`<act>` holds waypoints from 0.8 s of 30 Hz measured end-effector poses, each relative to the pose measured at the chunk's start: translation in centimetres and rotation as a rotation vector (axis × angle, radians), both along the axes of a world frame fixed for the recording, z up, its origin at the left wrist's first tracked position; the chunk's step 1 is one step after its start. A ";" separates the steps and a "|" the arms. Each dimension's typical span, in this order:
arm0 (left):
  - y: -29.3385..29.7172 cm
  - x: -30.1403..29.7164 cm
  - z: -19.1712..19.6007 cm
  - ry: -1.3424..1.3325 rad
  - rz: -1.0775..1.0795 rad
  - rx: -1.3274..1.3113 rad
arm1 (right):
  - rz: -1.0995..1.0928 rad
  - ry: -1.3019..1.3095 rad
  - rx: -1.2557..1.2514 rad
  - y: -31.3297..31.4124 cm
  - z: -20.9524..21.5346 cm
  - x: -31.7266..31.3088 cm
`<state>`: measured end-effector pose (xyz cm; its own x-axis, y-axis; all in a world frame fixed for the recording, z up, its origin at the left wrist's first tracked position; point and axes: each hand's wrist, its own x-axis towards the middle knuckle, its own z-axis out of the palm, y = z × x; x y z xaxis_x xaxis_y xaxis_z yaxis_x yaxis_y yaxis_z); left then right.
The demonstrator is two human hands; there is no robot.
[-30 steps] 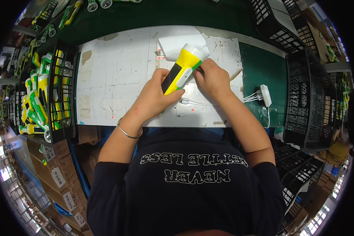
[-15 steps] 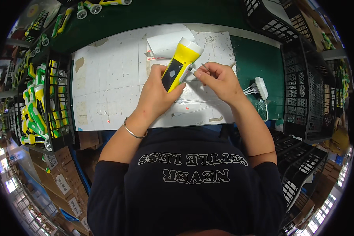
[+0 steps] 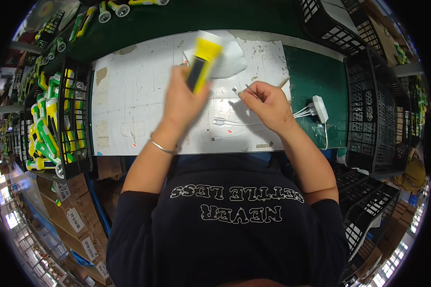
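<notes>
A yellow flashlight (image 3: 208, 50) with a pale head and a dark panel is gripped in my left hand (image 3: 181, 107), tilted over the white work board (image 3: 129, 86) and smeared by motion. My right hand (image 3: 272, 106) pinches a cable plug (image 3: 236, 90) between thumb and forefinger, its tip bare and apart from the flashlight. A thin dark rod (image 3: 252, 91) also shows at those fingers; its kind is unclear. Under that hand, white charging cables (image 3: 230, 122) lie on the board and run to a white charger block (image 3: 320, 109) at the right.
A black basket (image 3: 76, 115) full of yellow, green and white flashlights stands at the left. More flashlights (image 3: 118, 9) lie along the far edge of the green bench. A crumpled white sheet (image 3: 231, 60) lies behind the flashlight. Black crates (image 3: 376, 110) stand at the right.
The flashlight has come off the plug and moved up and left with my left hand. My right hand stays nearly in place, still pinching the plug.
</notes>
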<state>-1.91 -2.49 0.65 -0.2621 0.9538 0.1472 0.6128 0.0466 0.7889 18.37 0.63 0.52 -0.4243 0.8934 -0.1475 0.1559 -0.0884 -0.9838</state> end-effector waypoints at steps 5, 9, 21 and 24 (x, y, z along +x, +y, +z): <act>0.1 -13.1 3.8 0.143 0.383 0.631 | 0.141 -0.282 0.225 1.5 0.6 2.2; -4.6 -29.5 7.8 0.300 0.648 0.569 | 0.013 -0.321 0.244 8.7 2.2 1.4; -11.9 -27.7 11.2 -0.021 0.683 0.660 | -0.382 -1.037 0.424 33.1 -1.4 1.3; -12.1 -31.0 10.8 -0.219 0.862 0.275 | -0.250 -1.092 0.378 35.5 -1.6 1.8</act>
<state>-32.96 -14.60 11.42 -0.9123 0.3557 0.2027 0.2897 0.2113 0.9335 20.18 36.09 -1.04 -0.0440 0.9985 -0.0322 0.9502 0.0319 -0.3099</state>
